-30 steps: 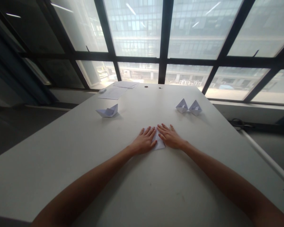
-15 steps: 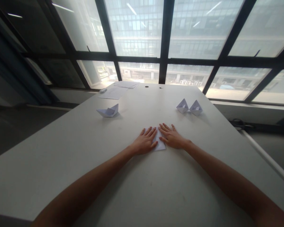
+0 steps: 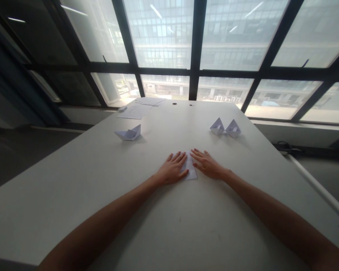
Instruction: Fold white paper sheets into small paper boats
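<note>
A small folded sheet of white paper (image 3: 191, 172) lies flat on the white table (image 3: 169, 222). My left hand (image 3: 173, 168) rests on its left part with fingers spread, hiding that side. At the paper's right edge is my right hand (image 3: 207, 165), its fingers stretched out and the fingertips at the edge. Further off to the left stands a folded paper boat (image 3: 129, 133). Two more folded paper shapes with pointed tops, one (image 3: 217, 127) and another (image 3: 233, 128), stand side by side on the right.
Flat white sheets (image 3: 135, 111) lie at the table's far left corner, beside a small pale object (image 3: 122, 108) I cannot make out. Two dark spots mark the far edge. Beyond it are large windows with black frames (image 3: 196, 45). A white pipe (image 3: 319, 184) runs along the right.
My right hand has shifted slightly to the right, uncovering a little more of the folded paper. The left hand stays in place on the sheet.
</note>
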`<state>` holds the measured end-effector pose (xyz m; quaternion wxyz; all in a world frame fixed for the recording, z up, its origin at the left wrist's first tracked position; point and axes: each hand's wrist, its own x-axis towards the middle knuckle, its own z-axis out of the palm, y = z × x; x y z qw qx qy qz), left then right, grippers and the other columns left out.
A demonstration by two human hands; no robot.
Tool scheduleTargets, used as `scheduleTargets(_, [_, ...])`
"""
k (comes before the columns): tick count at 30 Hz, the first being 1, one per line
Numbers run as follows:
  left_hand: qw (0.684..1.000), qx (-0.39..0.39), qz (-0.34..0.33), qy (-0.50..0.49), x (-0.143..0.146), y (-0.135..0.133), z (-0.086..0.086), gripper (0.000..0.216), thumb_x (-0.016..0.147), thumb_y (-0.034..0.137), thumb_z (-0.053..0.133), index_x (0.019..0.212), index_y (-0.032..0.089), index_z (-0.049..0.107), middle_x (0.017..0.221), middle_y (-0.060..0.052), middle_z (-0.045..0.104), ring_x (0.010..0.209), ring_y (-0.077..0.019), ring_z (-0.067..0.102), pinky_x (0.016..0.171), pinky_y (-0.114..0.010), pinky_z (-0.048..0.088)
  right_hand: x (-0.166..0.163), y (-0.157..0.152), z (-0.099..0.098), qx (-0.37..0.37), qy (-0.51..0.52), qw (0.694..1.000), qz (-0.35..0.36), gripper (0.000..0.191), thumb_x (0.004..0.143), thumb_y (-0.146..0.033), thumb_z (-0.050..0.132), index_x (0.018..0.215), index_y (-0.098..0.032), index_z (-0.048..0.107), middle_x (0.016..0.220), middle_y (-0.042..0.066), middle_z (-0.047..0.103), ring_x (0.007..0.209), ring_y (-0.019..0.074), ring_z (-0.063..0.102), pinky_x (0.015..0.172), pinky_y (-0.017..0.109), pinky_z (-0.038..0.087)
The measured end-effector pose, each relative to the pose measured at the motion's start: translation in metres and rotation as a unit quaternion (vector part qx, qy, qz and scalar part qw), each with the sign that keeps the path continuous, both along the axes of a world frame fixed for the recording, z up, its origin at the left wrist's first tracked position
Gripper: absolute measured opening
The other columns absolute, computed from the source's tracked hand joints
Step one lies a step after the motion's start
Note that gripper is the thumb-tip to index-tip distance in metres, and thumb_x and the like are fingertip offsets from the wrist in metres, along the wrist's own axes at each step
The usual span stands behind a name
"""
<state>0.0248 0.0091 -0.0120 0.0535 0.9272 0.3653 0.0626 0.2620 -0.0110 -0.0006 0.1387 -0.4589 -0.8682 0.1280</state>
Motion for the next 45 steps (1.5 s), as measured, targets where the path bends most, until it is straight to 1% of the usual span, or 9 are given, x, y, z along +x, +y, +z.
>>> scheduleTargets(3, [1.0,-0.004,0.009,-0.027,0.001,0.001,0.001,0.069,0.098,0.055,0.032,0.156,0.017,0.025,0.161,-0.01,0.025,0.15,-0.0251,0.017,0.121,-0.045,0.011,-0.012,-0.002,-0.004,0.031,0.022,0.999,-0.025,0.058,0.099,-0.037,0.04,0.154,-0.021,0.03,0.158,0.013,0.033,0.149,0.024,0.022,0.119,0.054,0.017])
scheduleTargets(7, [0.997,-0.03,0.041,-0.065,0.002,0.005,0.002,0.063,0.098,0.05,0.036,0.153,0.02,0.032,0.158,-0.008,0.033,0.149,-0.0229,0.023,0.121,-0.044,0.015,-0.018,-0.003,-0.008,0.022,-0.005,1.0,-0.014,0.06,0.1,-0.038,0.038,0.154,-0.016,0.029,0.158,0.014,0.031,0.149,0.0258,0.022,0.118,0.055,0.016])
scheduleTargets(12, [0.981,0.005,0.179,-0.081,0.004,0.008,-0.002,0.063,0.096,0.046,0.044,0.148,0.012,0.039,0.153,-0.016,0.041,0.145,-0.0303,0.03,0.119,-0.049,0.019,-0.017,-0.004,-0.008,0.018,-0.018,1.0,-0.014,0.058,0.101,-0.04,0.034,0.153,-0.014,0.031,0.159,0.013,0.029,0.149,0.0256,0.022,0.119,0.054,0.015])
scheduleTargets(14, [0.976,0.03,0.201,-0.078,0.004,0.007,-0.004,0.064,0.095,0.048,0.046,0.147,0.012,0.04,0.151,-0.017,0.043,0.143,-0.0333,0.033,0.118,-0.051,0.021,-0.017,-0.004,-0.008,0.019,-0.018,1.0,-0.015,0.058,0.101,-0.04,0.034,0.153,-0.014,0.032,0.159,0.013,0.029,0.149,0.0254,0.022,0.119,0.053,0.014])
scheduleTargets(21, [0.977,0.063,0.181,-0.092,0.003,0.005,-0.001,0.059,0.093,0.047,0.051,0.143,0.016,0.045,0.138,-0.015,0.053,0.129,-0.0299,0.047,0.113,-0.045,0.03,-0.019,-0.004,-0.009,0.021,-0.014,1.0,-0.019,0.057,0.101,-0.04,0.034,0.153,-0.015,0.033,0.159,0.013,0.031,0.149,0.0252,0.023,0.12,0.053,0.014])
scheduleTargets(28, [0.972,0.078,0.176,-0.133,0.002,0.006,-0.001,0.06,0.089,0.044,0.061,0.14,0.016,0.048,0.131,-0.013,0.052,0.119,-0.0302,0.05,0.107,-0.043,0.038,-0.019,-0.004,-0.007,0.018,-0.012,1.0,-0.019,0.057,0.101,-0.04,0.034,0.153,-0.017,0.034,0.159,0.013,0.031,0.149,0.0253,0.023,0.119,0.053,0.015])
scheduleTargets(36, [0.963,0.078,0.148,-0.211,0.003,0.006,0.002,0.045,0.086,0.02,0.063,0.13,0.021,0.054,0.122,-0.009,0.051,0.114,-0.0265,0.05,0.105,-0.042,0.042,-0.018,-0.005,-0.007,0.02,-0.013,1.0,-0.014,0.056,0.101,-0.041,0.034,0.153,-0.018,0.034,0.159,0.011,0.031,0.148,0.026,0.023,0.119,0.054,0.014])
scheduleTargets(41, [0.923,0.024,0.158,-0.35,0.003,0.012,0.002,0.052,0.083,0.007,0.055,0.132,0.022,0.052,0.119,-0.009,0.051,0.099,-0.0187,0.058,0.092,-0.035,0.051,-0.019,-0.004,-0.006,0.014,-0.021,1.0,-0.011,0.056,0.101,-0.04,0.033,0.153,-0.019,0.034,0.159,0.011,0.031,0.149,0.0264,0.022,0.119,0.054,0.014])
scheduleTargets(45, [0.871,-0.058,0.219,-0.436,0.003,0.017,0.002,0.053,0.09,0.025,0.056,0.14,0.018,0.042,0.114,-0.01,0.059,0.074,-0.0134,0.059,0.071,-0.03,0.053,-0.019,-0.005,-0.006,0.034,-0.017,0.999,-0.021,0.054,0.099,-0.038,0.039,0.149,-0.018,0.039,0.157,0.013,0.035,0.146,0.0276,0.026,0.118,0.052,0.018])
